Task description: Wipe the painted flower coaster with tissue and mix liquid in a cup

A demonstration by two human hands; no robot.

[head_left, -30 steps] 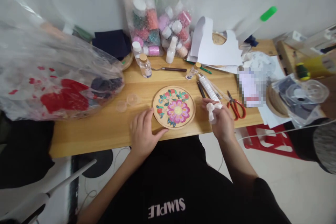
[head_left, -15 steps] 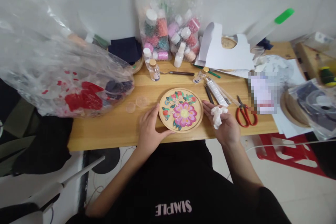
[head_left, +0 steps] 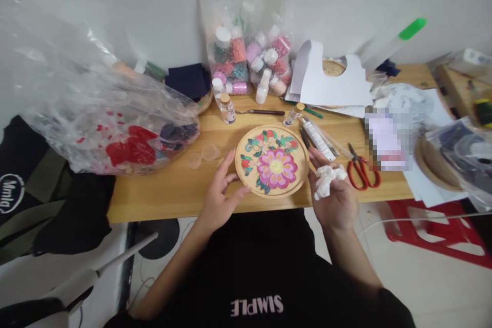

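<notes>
The left hand [head_left: 221, 192], its grip open, touched the left rim of the painted wooden plate [head_left: 272, 160] near the bench's [head_left: 165, 192] front edge. Just right, the right hand [head_left: 335, 200] had its grip closed around a crumpled white tissue [head_left: 326, 180].

Black short-sleeved T-shirt [head_left: 269, 256], white "SIMPLE" lettering [head_left: 257, 306] on chest; forearms bare.

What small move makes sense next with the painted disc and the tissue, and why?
Probably bring the tissue across onto the painted wooden disc and dab it. The right hand holds the tissue crumpled just beside the disc's right rim, off the painted face, while the left hand grips the left rim, steadying it.
</notes>
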